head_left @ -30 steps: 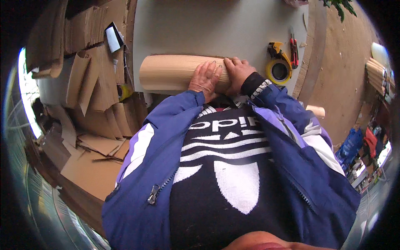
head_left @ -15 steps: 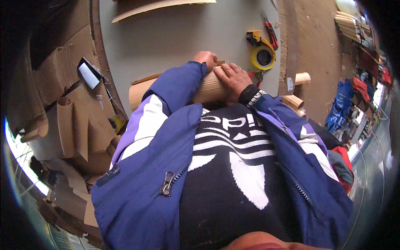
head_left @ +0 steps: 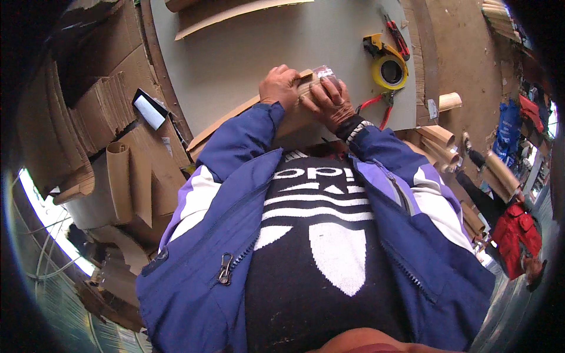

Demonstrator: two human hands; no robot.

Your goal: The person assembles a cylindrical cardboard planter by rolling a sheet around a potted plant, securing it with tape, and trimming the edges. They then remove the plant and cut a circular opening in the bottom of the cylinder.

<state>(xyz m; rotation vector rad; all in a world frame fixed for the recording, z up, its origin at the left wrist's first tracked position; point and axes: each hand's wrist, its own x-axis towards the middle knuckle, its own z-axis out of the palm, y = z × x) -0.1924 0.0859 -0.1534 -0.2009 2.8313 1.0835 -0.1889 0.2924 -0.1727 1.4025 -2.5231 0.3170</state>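
Observation:
A roll of light brown slatted material [head_left: 291, 125] lies slantwise across the near edge of the grey table, with a strip of brown cardboard [head_left: 226, 123] along its far side. My left hand [head_left: 279, 87] grips the cardboard edge near the roll's right end, its fingers curled. Beside it, my right hand [head_left: 329, 103] is closed over that end, thumb and fingers bent round it. A shiny clear piece [head_left: 324, 72], perhaps tape or film, shows just beyond the right fingertips. My sleeves hide part of the roll's near side.
On the table's right lie a yellow tape dispenser [head_left: 388, 67], a red utility knife [head_left: 398, 40] and red-handled pliers [head_left: 385, 109]. Curved cardboard [head_left: 241, 15] is at the far edge. Cardboard sheets [head_left: 112, 112] crowd the left. A person in red [head_left: 518, 238] and several rolls [head_left: 438, 138] are at right.
The roll has tilted, its right end swinging farther from me. Both hands moved with it, and the clear piece now shows. My view shifted slightly, and a person in red appeared at right.

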